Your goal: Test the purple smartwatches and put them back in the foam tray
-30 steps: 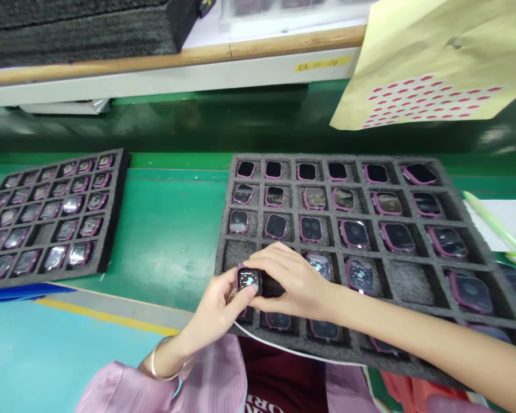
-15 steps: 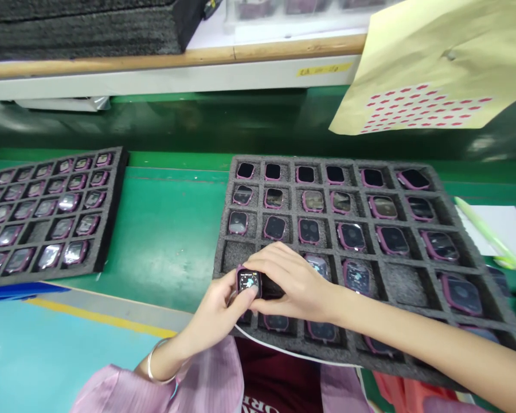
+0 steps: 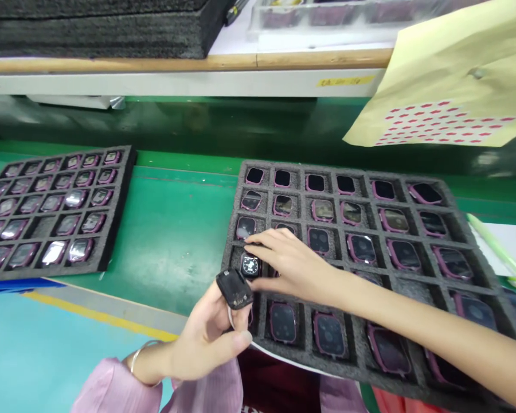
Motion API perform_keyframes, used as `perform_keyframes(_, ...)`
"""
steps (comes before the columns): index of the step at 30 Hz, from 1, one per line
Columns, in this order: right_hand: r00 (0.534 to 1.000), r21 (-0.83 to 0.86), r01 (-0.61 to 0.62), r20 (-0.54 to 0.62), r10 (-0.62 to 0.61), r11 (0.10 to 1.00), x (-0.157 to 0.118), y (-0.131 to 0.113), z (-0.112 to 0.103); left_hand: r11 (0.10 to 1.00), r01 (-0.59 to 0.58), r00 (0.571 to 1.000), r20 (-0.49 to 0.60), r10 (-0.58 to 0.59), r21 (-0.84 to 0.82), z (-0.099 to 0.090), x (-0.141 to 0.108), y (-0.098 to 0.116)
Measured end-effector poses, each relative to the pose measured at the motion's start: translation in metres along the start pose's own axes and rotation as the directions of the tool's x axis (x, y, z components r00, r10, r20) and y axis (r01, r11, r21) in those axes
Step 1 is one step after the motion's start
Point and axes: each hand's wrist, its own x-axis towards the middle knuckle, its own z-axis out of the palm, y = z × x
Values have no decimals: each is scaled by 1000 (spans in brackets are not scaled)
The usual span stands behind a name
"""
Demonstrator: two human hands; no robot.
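A smartwatch [image 3: 250, 265] with a lit clock face sits at the left-hand compartment of the dark foam tray [image 3: 298, 358]. My right hand [image 3: 294, 267] reaches over the tray, its fingertips above and thumb below this watch, closed about it. My left hand [image 3: 206, 338] is just left of the tray's front corner. On its bent fingers a small black rectangular piece [image 3: 235, 288] with tiny marks is held tilted, while the thumb points away from it. Several dark-screened watches with purple frames [image 3: 329, 334] lie in the surrounding compartments; my right hand and forearm cover some of them.
A second foam tray [image 3: 122, 195] of purple-framed watches stands at the left on the green bench [image 3: 180, 229]. Behind runs a shelf edge [image 3: 284, 60] with black foam [image 3: 94, 31]; yellow paper [image 3: 447, 69] hangs at the right. A green pen [image 3: 499, 249] lies right of the near tray.
The lit watch has gone from my left hand to my right, at the tray compartment. My left hand has drawn back and turned, revealing the black piece. The view has shifted slightly.
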Motion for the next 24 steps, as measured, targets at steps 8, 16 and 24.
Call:
perform_keyframes(8,988,-377,-119,48,148,918,38,13,-7,978,169,965,183,-190,124,11,39,28)
perform_keyframes(16,985,-236,-168,1,174,957,39,25,0,906,330,938,17,-347,263,-10,54,10)
perform_keyframes(24,974,343,-57,-187,128,938,5,31,-45,926,340,937,29,-349,166,-19,72,7)
